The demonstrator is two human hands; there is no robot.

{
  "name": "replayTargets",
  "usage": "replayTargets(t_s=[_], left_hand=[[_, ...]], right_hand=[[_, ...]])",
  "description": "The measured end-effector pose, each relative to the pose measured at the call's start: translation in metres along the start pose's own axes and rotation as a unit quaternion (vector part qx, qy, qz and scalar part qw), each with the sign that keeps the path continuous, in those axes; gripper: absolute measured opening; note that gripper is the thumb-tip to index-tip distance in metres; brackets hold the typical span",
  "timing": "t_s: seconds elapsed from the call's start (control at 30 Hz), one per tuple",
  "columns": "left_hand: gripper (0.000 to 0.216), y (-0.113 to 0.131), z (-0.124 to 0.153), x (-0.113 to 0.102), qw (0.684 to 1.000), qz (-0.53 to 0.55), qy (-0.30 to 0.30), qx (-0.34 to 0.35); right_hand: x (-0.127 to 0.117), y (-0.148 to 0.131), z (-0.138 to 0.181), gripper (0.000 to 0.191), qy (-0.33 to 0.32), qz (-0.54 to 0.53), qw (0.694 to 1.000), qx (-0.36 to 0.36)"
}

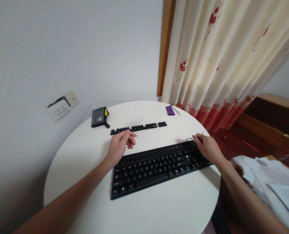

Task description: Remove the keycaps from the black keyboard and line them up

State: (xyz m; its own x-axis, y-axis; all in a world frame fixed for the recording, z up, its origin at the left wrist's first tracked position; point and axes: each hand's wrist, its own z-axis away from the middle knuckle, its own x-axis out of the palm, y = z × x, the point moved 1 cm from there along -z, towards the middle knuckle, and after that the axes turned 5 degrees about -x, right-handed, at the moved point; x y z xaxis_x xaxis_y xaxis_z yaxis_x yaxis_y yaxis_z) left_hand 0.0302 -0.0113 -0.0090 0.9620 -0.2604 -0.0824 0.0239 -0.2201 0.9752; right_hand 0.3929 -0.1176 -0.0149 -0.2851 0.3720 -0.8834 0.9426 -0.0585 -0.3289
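Note:
A black keyboard [154, 170] lies tilted slightly across the round white table. Its top row seems to show bare stems instead of caps. Behind it, loose black keycaps [144, 127] stand in a line, with a short separate group at the right end. My left hand [122, 143] hovers by the keyboard's far left corner, fingers loosely curled and apart, nothing visible in them. At the keyboard's far right corner, my right hand [206, 144] pinches a thin, wire-like tool [190, 139], mostly hidden by the fingers.
A dark zip pouch [99, 117] with a yellow patch sits at the table's far left. A purple cloth [169, 110] and a thin stick [176, 110] lie at the back right. Papers [273, 185] are stacked right of the table [81, 156]. A curtain [207, 65] hangs behind.

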Motion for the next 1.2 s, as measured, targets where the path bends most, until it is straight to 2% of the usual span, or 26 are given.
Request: replayTargets(t_s=[0.07,0.13,0.27,0.4,0.83,0.93,1.03,1.1,1.2], left_hand=[[0.039,0.0,0.0,0.0,1.0,0.001,-0.001,-0.002],[0.039,-0.001,-0.001,0.0,1.0,0.003,-0.003,-0.002],[0.039,0.0,0.0,0.0,1.0,0.008,-0.006,0.0],[0.04,0.002,0.001,0.001,1.0,0.01,-0.007,0.003],[0.039,0.003,0.001,0.002,1.0,0.012,-0.014,-0.002],[0.04,0.001,0.0,0.003,1.0,0.011,-0.025,-0.012],[0.039,0.0,0.001,0.005,0.998,0.006,-0.061,-0.026],[0.036,0.0,0.002,0.007,0.995,-0.007,-0.094,-0.029],[0.031,0.0,0.004,0.01,0.99,-0.029,-0.136,-0.031]], right_hand=[[-0.001,-0.005,0.0,0.035,-0.02,0.049,0.999,-0.01],[-0.001,-0.003,-0.002,0.033,-0.026,0.049,0.998,-0.015],[0.006,0.011,-0.007,0.034,0.0,-0.066,0.998,-0.005],[0.012,0.023,-0.008,0.037,0.034,-0.172,0.984,0.011],[0.01,0.027,-0.014,0.039,0.065,-0.231,0.969,0.066],[0.003,0.014,-0.016,0.039,0.103,-0.256,0.958,0.074],[-0.001,-0.017,-0.019,0.036,0.118,-0.305,0.944,0.054],[0.0,-0.046,-0.02,0.03,0.087,-0.359,0.929,0.024],[0.003,-0.093,-0.022,0.022,0.013,-0.424,0.904,-0.056]])
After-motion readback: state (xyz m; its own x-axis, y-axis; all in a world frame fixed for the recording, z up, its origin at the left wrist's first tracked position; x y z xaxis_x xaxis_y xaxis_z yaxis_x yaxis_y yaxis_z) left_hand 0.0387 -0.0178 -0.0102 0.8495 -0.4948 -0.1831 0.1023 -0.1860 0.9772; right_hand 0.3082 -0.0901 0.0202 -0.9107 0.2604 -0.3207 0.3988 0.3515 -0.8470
